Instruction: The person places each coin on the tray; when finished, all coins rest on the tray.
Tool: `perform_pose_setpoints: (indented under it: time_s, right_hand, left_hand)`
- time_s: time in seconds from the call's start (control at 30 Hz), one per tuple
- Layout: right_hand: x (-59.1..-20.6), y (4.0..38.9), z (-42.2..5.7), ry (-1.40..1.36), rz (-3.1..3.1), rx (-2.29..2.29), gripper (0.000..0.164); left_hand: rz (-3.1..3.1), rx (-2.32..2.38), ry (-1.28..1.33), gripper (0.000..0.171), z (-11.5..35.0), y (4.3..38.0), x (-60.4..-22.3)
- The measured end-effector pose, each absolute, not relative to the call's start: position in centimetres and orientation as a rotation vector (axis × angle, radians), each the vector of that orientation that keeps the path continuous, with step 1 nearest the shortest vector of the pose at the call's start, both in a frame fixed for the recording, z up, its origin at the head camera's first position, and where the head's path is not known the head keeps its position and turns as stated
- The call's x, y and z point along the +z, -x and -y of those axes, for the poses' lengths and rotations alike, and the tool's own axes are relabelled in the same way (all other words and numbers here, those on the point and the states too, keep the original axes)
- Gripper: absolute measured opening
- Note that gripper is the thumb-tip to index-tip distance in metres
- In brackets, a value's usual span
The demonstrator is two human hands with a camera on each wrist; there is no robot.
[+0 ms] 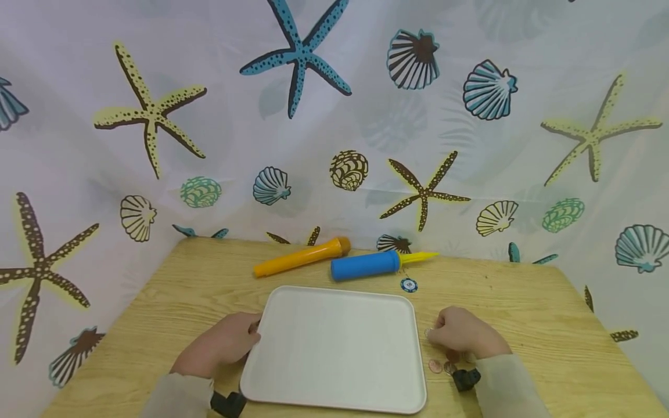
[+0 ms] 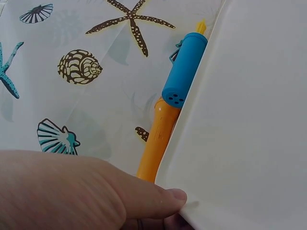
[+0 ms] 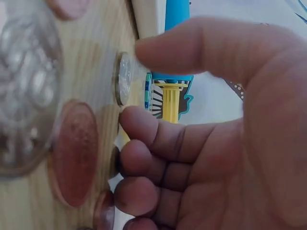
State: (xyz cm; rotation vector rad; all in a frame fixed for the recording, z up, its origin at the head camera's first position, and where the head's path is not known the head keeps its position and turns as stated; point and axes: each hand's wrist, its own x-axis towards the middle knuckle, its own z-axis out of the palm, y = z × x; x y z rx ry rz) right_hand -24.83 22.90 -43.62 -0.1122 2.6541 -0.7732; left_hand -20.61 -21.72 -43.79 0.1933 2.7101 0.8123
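In the head view my left hand (image 1: 225,342) grips the left edge of a white tray (image 1: 334,348), thumb on top at the rim and fingers partly hidden below. My right hand (image 1: 465,334) is low over the table, right of the tray. Its thumb and index finger are spread apart beside a silver coin (image 3: 123,79), the index fingertip right at the coin's edge. The other fingers are loosely curled near the tabletop. A copper coin (image 3: 76,153) and a larger-looking silver coin (image 3: 29,86) lie close to this hand. Some coins are partly hidden under it.
Behind the tray lie an orange stick with a rounded end (image 1: 303,257) and a blue hand pump (image 1: 366,265) with a yellow nozzle. A blue-and-white poker chip (image 1: 409,285) sits near the pump. A curtain (image 1: 334,128) with starfish and shells encloses the wooden table (image 1: 522,313).
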Motion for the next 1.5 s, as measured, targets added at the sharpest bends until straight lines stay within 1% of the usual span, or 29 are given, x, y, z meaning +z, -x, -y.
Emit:
perform_pose_setpoints:
  time_s: [0.13,0.57,0.87,1.2,1.4,1.5]
  right_hand:
    - [-43.8,25.0,-22.8,0.112,-2.678,-0.75,0.019]
    - [-43.5,25.0,-22.5,0.076,-2.688,-0.774,0.02]
    - [-43.9,25.2,-21.7,0.031,-2.691,-0.771,0.025]
    - [-44.2,25.0,-21.7,0.032,-2.672,-0.757,0.015]
    - [-44.3,24.8,-21.8,0.084,-2.679,-0.775,0.014]
    - [-44.3,24.8,-21.9,0.113,-2.686,-0.769,0.017]
  left_hand:
    - [-2.708,0.812,-0.187,0.047,21.7,20.5,-43.7]
    - [-2.723,0.805,-0.18,0.047,21.6,20.7,-43.9]
    - [-2.713,0.814,-0.186,0.048,21.7,20.9,-43.9]
    - [-2.712,0.787,-0.172,0.049,21.9,21.1,-44.3]
    - [-2.697,0.813,-0.168,0.05,21.8,20.9,-44.3]
    - [-2.694,0.819,-0.165,0.049,21.8,20.8,-44.2]
